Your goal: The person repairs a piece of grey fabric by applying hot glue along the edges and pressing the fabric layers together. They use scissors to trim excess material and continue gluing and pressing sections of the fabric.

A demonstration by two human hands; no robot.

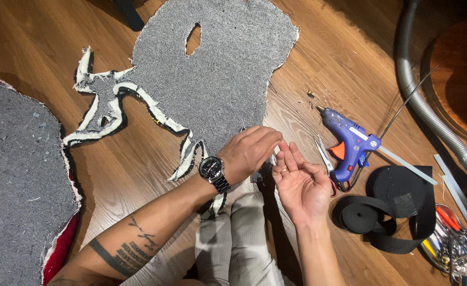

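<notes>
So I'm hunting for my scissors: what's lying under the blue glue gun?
A pair of scissors pokes out from beneath the blue glue gun, blades on the wooden floor. Their handles are mostly covered by the gun and the right hand.

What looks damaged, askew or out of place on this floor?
The grey fabric backing has frayed, ragged edges and a cut hole near its top. Small scraps litter the wood floor beside the blue glue gun. Nothing is spilled.

A blue glue gun, scissors and black webbing roll lie on the wooden floor.
</notes>
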